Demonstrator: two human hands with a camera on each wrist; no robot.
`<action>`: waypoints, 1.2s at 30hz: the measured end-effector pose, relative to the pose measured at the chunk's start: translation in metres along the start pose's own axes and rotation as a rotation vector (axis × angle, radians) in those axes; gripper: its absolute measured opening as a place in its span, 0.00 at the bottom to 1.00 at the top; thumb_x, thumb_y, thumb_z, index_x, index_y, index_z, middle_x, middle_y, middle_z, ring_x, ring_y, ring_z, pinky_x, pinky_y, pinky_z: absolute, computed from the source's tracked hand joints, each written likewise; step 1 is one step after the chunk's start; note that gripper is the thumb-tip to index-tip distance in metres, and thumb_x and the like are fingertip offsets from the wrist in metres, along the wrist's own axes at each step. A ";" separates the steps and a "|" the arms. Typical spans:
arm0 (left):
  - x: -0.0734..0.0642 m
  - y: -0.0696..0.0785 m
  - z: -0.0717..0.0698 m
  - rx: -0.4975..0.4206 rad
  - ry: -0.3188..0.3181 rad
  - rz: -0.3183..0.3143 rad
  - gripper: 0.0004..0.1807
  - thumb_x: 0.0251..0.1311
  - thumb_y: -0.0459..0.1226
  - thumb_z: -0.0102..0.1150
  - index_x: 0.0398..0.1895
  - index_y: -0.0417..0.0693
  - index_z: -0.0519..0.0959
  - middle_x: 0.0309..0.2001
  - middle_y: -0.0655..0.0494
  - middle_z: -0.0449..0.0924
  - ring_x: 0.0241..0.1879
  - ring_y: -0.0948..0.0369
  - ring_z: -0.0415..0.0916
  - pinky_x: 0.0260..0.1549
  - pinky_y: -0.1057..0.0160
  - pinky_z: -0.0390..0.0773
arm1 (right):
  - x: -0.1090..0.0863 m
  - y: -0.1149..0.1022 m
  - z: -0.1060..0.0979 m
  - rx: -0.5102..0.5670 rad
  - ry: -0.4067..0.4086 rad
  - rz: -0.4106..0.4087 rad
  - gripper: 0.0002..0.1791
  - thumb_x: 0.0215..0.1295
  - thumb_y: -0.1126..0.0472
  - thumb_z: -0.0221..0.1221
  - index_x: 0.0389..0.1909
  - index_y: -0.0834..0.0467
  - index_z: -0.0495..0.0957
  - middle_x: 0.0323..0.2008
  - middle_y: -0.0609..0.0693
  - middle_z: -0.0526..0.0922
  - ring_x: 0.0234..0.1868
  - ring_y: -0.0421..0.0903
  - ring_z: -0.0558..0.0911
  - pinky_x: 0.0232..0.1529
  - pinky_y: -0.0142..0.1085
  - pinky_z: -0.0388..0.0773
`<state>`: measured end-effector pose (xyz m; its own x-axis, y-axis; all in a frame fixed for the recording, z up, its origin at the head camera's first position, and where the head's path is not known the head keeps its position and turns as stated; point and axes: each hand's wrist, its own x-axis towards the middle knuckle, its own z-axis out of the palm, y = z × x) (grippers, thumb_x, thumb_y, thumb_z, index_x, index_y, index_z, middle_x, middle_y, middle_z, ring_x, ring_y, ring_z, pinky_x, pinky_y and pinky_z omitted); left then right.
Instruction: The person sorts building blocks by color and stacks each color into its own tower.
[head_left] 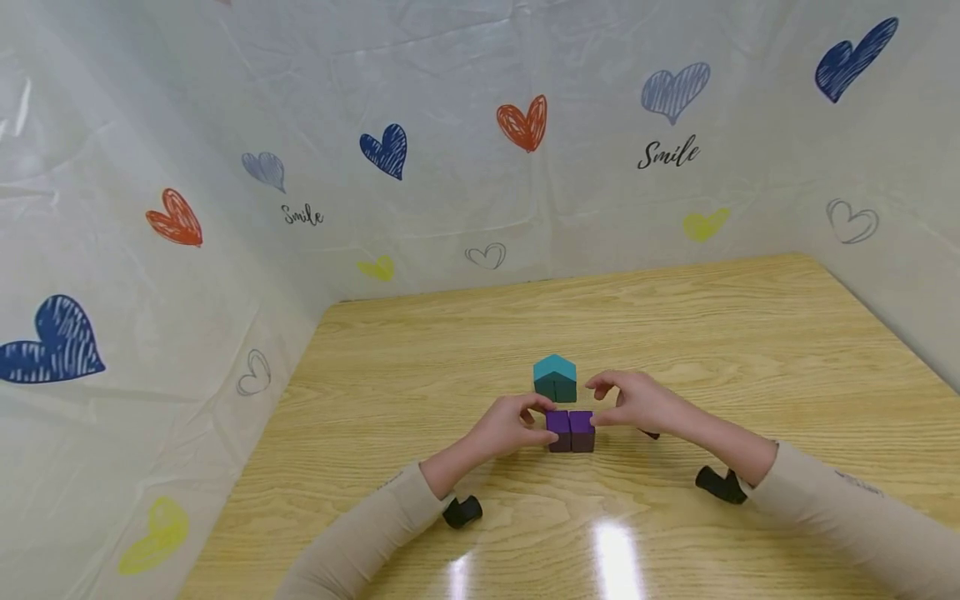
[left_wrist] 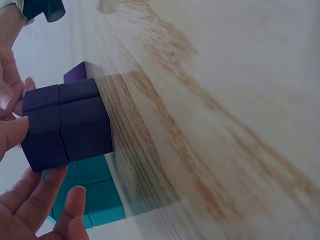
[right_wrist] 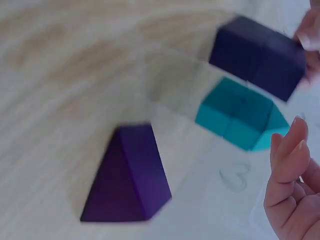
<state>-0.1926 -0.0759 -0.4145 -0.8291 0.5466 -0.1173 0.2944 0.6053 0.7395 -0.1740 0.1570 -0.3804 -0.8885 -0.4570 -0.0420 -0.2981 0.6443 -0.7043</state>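
Observation:
Two dark purple blocks (head_left: 571, 431) stand side by side on the table in the head view, their near faces flush with a thin seam between them. My left hand (head_left: 506, 427) pinches the left one, thumb at the near side and fingers behind. My right hand (head_left: 637, 404) hovers at their right end with loosely bent fingers, thumb tip right at the block's edge, holding nothing. Just beyond stands a teal pair of blocks (head_left: 555, 379) with a peaked outline. In the right wrist view, a purple block with sloping sides (right_wrist: 125, 175) lies apart; my right forearm mostly hides it from the head view.
The blocks stand on a wood-grain table (head_left: 420, 358). A white sheet (head_left: 450, 67) printed with hearts hangs along its back and sides. Black wrist devices (head_left: 462, 511) sit under both sleeves, close to the tabletop.

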 end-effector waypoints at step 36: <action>-0.007 -0.006 0.000 -0.129 0.027 0.003 0.17 0.49 0.36 0.67 0.45 0.47 0.77 0.43 0.54 0.80 0.35 0.63 0.72 0.31 0.70 0.74 | -0.014 0.090 -0.043 -0.150 -0.205 -0.177 0.15 0.47 0.70 0.63 0.39 0.60 0.76 0.33 0.46 0.75 0.21 0.32 0.64 0.22 0.28 0.64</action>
<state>-0.1891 -0.0838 -0.4183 -0.8415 0.5312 -0.0986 0.2344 0.5233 0.8193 -0.2038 0.2478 -0.4127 -0.7337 -0.6746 -0.0813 -0.5037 0.6204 -0.6012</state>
